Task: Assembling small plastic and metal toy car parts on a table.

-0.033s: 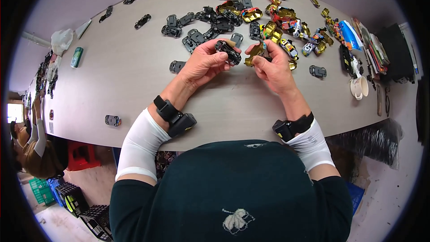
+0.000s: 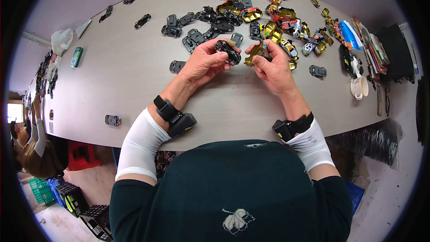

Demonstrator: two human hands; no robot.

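As left hand (image 2: pixel 204 64) grips chassis (image 2: pixel 229 53), long axis falling rightward, right hand (image 2: pixel 276 71) holds shell (image 2: pixel 256 53)

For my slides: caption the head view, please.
Left hand holds a black toy-car chassis, right hand a gold car shell, over a cluttered table.

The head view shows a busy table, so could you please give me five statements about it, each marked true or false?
1. The left hand holds a black toy car chassis. True.
2. The right hand is empty. False: it holds a gold toy car body.
3. The white mug is left of both hands. False: it is to their right.
4. A green container is left of both hands. True.
5. The left wrist is bare. False: a black strap is around it.
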